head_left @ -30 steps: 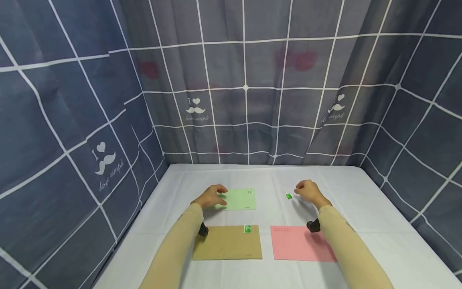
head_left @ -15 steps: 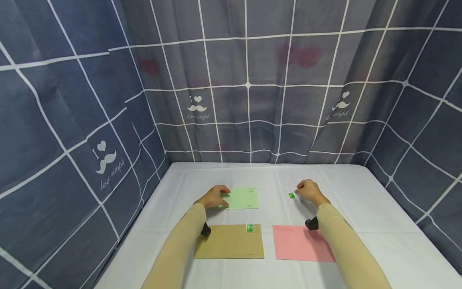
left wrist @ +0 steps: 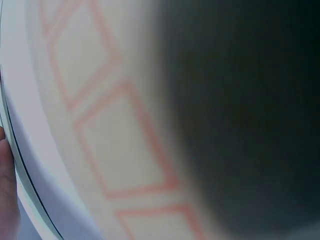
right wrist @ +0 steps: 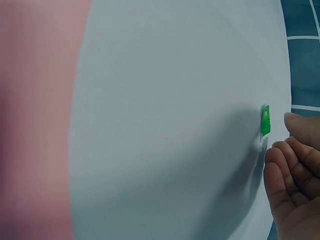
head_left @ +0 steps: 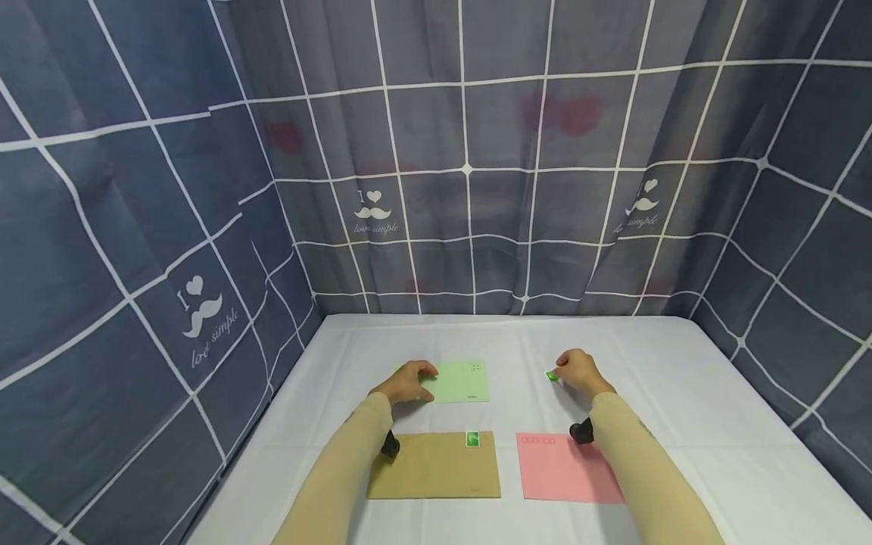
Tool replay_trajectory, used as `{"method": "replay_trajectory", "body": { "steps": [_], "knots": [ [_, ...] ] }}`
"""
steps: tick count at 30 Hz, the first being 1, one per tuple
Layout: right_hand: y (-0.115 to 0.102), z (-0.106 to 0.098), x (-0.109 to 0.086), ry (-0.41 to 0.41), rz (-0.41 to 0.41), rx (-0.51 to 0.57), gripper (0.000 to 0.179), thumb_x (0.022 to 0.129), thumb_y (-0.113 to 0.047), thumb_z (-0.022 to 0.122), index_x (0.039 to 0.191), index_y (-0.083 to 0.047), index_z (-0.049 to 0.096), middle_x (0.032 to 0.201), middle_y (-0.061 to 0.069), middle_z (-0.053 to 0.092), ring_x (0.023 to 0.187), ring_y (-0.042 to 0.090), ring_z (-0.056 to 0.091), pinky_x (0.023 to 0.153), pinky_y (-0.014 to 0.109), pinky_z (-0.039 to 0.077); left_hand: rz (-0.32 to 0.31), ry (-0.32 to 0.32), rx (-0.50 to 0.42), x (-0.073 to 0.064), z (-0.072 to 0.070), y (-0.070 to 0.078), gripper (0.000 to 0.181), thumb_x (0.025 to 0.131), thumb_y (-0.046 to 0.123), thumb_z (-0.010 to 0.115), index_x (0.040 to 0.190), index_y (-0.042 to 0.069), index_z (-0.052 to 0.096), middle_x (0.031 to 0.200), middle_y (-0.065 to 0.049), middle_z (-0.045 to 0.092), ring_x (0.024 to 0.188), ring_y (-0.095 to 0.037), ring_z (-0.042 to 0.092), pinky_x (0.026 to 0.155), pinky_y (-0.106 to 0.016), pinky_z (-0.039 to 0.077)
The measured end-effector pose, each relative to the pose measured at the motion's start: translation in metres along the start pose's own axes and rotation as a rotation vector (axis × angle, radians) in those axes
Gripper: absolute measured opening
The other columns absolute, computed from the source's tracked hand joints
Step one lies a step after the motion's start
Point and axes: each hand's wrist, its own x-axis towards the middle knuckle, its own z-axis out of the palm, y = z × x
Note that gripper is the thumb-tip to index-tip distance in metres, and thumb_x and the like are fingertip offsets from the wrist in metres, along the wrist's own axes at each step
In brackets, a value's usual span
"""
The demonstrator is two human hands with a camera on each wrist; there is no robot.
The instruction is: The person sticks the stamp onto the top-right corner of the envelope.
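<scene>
My left hand [head_left: 407, 381] rests by the left end of a pale green envelope [head_left: 462, 381], thumb and fingers spread apart and partly covering it. At the fingertips of my right hand [head_left: 579, 369] is a small green stamp [head_left: 551, 375], tilted up off the white cloth. The right wrist view shows the stamp [right wrist: 265, 121] nearly edge-on, close to the curled fingers of that hand [right wrist: 295, 175]; the exact contact is hard to see there. A sliver of my left hand [left wrist: 7, 192] shows in the left wrist view.
Nearer me lie a brown envelope [head_left: 434, 469] bearing a green stamp [head_left: 473, 439] and, to its right, a pink envelope [head_left: 569, 469]. My forearms reach over both. White cloth [head_left: 511, 341] covers the table; a dark checked curtain [head_left: 436, 204] surrounds it.
My right hand has moved slightly left to the stamp, which lay flatter before and now stands tilted at the fingertips. My left hand has stayed by the green envelope.
</scene>
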Motion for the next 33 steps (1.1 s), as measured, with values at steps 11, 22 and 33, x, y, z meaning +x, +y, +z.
{"method": "replay_trajectory", "body": {
  "steps": [11,22,33],
  "knots": [
    [0.003,-0.002,0.000,-0.006,0.040,-0.004,0.030,0.088,-0.010,0.071,0.107,0.012,0.066,0.105,0.025,0.067,0.091,0.030,0.061,0.080,0.041,0.053,-0.036,-0.012,-0.022,-0.001,0.003,0.005,0.049,0.076,0.002,0.085,0.120,0.010,0.065,0.129,-0.007,0.063,0.129,-0.029,0.054,0.114,-0.044,0.040],
    [0.005,0.005,0.004,0.003,0.037,-0.006,0.020,0.088,-0.007,0.069,0.100,0.009,0.067,0.099,0.022,0.067,0.088,0.029,0.061,0.079,0.040,0.052,-0.056,-0.040,-0.044,-0.009,0.003,0.012,0.049,0.077,0.002,0.084,0.121,0.009,0.064,0.130,-0.007,0.062,0.128,-0.029,0.054,0.112,-0.044,0.042],
    [0.004,0.012,0.005,0.025,0.013,-0.031,0.015,0.085,-0.006,0.071,0.093,0.007,0.070,0.095,0.020,0.069,0.086,0.029,0.061,0.080,0.043,0.052,-0.054,-0.047,-0.037,-0.011,0.004,0.007,0.048,0.077,0.003,0.085,0.120,0.011,0.065,0.128,-0.005,0.063,0.128,-0.027,0.054,0.113,-0.043,0.042]
  ]
}}
